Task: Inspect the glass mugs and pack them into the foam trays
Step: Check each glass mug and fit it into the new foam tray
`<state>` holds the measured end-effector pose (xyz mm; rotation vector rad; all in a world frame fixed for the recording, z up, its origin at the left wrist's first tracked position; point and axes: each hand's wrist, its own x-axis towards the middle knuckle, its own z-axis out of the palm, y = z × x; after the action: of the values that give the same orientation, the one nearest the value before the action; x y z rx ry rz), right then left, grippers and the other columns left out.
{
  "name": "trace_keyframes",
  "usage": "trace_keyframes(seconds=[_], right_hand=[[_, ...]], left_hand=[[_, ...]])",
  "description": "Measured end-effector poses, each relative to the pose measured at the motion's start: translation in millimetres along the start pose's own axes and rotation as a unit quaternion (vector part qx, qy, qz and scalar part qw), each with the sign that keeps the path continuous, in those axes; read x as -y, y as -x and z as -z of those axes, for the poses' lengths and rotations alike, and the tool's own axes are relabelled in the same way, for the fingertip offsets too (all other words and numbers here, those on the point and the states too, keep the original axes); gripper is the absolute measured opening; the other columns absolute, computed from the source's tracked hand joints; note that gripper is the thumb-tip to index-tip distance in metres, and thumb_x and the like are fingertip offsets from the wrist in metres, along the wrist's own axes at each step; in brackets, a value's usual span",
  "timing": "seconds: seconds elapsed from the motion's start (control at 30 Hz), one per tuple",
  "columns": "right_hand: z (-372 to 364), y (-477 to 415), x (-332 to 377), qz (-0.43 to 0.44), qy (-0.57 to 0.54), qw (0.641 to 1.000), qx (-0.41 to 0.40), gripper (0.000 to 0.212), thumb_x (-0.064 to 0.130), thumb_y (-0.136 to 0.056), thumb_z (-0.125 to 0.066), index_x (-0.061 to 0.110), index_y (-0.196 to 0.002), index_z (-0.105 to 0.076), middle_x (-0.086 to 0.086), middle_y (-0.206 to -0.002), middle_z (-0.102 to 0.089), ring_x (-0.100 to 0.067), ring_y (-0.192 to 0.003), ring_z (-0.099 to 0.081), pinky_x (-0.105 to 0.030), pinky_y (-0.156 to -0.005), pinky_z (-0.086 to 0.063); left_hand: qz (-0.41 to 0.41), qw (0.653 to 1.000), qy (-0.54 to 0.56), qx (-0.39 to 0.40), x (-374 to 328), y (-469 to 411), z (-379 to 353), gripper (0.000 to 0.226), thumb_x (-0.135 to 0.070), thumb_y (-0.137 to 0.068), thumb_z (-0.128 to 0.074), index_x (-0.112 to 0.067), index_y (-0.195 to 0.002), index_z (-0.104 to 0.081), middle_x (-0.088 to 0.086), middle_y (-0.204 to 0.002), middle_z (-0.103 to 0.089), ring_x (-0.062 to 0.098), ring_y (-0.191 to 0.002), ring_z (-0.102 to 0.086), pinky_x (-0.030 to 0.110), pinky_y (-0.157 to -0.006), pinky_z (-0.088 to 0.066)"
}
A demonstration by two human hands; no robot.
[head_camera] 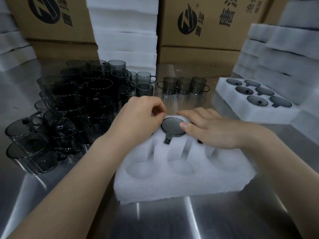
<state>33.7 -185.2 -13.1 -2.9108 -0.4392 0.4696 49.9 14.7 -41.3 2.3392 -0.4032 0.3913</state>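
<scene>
The table [172, 221] carries the foam tray [181, 187], a glass mug [172, 125] in its far middle pocket, the right hand [212, 130] flat, thumb at its rim, the left hand [138, 118] at the tray's far left corner with fingers curled, hold unclear; skewed pressing could chip the glass.

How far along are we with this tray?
Done: the far tray holds six mugs. In hand: the near tray has one mug showing in its back row, with the left hand and right hand over it; its three front pockets are empty. Left: those pockets and the pile of mugs.
</scene>
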Motion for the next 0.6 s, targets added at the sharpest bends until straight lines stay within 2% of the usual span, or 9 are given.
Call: trace_keyframes(seconds=[0.23, 0.47, 0.53, 0.6], right_hand=[[-6.0, 2.6, 0.0, 0.017, 0.034, 0.999, -0.029, 0.094, 0.084, -0.064, 0.004, 0.047, -0.150, -0.001, 0.017, -0.158, -0.009, -0.009, -0.146, -0.002, -0.045, -0.117, -0.013], [-1.6, -4.1, -10.9, 0.046, -0.038, 0.998, -0.002, 0.101, 0.090, -0.061, -0.011, 0.046, -0.152, -0.005, 0.017, -0.159, -0.012, -0.010, -0.147, -0.003, -0.045, -0.119, -0.014], [5.9, -12.0, -15.5, 0.053, -0.118, 0.991, -0.030, 0.102, 0.088, -0.064, -0.024, 0.039, -0.153, -0.016, 0.014, -0.158, -0.020, -0.006, -0.144, -0.016, -0.034, -0.117, -0.018], [14.5, -33.8, -19.3, 0.056, -0.176, 0.976, -0.112, 0.083, 0.072, -0.082, -0.038, 0.027, -0.151, -0.032, 0.010, -0.153, -0.034, -0.003, -0.135, -0.032, -0.023, -0.108, -0.024]], left_hand=[[-0.006, 1.000, -0.018, 0.006, -2.9, -1.3, -1.0, 0.012, -0.018, -0.087, -0.063, -0.026, -0.083, -0.070, -0.014, -0.076, -0.066, 0.009, -0.078, -0.062, 0.037, -0.077, -0.054], [-0.006, 1.000, -0.014, 0.002, -2.2, -0.3, -0.8, 0.012, -0.017, -0.088, -0.063, -0.025, -0.083, -0.070, -0.014, -0.076, -0.066, 0.010, -0.078, -0.062, 0.038, -0.077, -0.054], [-0.005, 1.000, -0.015, 0.003, -1.5, -1.0, -1.2, 0.011, -0.018, -0.088, -0.063, -0.025, -0.083, -0.071, -0.013, -0.078, -0.066, 0.011, -0.079, -0.063, 0.039, -0.078, -0.054], [-0.003, 1.000, -0.014, 0.003, -1.2, -1.4, -1.0, 0.011, -0.018, -0.087, -0.064, -0.026, -0.083, -0.071, -0.013, -0.077, -0.066, 0.011, -0.080, -0.063, 0.038, -0.078, -0.054]])
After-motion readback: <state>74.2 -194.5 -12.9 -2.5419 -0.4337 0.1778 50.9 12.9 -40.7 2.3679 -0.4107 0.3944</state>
